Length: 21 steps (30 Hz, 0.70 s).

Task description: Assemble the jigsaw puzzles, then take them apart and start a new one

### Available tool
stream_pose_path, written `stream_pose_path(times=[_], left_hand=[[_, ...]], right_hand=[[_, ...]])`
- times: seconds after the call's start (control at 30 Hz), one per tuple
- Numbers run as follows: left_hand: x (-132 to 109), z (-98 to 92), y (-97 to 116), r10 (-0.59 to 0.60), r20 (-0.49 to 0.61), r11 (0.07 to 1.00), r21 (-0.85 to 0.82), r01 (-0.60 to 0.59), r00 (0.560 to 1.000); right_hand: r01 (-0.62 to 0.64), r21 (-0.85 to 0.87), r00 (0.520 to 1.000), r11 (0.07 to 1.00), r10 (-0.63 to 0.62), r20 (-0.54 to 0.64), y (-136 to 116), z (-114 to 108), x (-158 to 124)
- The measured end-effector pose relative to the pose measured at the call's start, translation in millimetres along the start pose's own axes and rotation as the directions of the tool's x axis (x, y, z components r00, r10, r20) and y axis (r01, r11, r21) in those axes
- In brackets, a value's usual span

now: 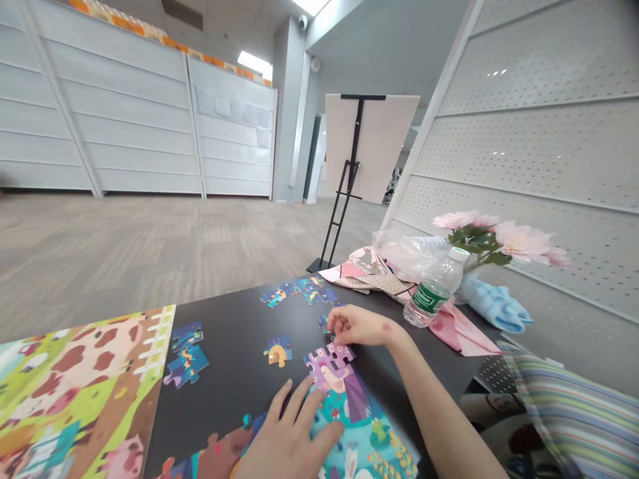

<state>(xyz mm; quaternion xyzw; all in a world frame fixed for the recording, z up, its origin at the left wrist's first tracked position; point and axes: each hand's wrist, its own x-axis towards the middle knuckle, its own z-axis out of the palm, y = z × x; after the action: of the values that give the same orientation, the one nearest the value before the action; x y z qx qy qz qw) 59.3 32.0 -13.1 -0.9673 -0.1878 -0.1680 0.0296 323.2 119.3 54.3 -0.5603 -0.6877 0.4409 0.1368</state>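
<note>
My left hand [294, 429] lies flat with fingers apart on the lower part of a partly joined jigsaw puzzle [357, 436], which shows a rabbit and a frog. At the puzzle's upper edge, my right hand [357, 326] is closed, thumb and fingers pinched on a purple puzzle piece [342, 354]. That piece sits against the purple part of the picture; whether it is fully locked in is unclear. A dark blue piece [324, 323] is partly hidden behind the right fingers. Left of the hands lie a single piece with an orange-brown shape [278, 351] and two blue pieces [187, 362].
Several joined blue pieces [299, 291] lie at the black table's [224, 332] far edge. A farm picture board [84, 392] covers the left side. At right stand a water bottle [434, 289], pink cloth [462, 329], a blue towel [496, 305] and flowers [519, 241].
</note>
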Motion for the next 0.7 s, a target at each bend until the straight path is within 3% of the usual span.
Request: stream_pose_path(times=[0.4,0.57,0.7], left_hand=[[0,0.1,0,-0.001,-0.004,1.0,0.008,0.001,1.0],[-2,1.2,1,-0.011,-0.006,1.0,-0.017,0.01,1.0],[-1,0.1,1,-0.01,0.002,1.0,-0.013,0.01,1.0]], right_hand=[[-0.003,0.058,0.994,0.998,-0.003,0.109,-3,-8,-9],[-0.019,0.032,0.994,0.999,0.016,0.112,-4,-4,-6],[-0.013,-0.073,0.999,0.997,0.016,0.042,-4,4,-3]])
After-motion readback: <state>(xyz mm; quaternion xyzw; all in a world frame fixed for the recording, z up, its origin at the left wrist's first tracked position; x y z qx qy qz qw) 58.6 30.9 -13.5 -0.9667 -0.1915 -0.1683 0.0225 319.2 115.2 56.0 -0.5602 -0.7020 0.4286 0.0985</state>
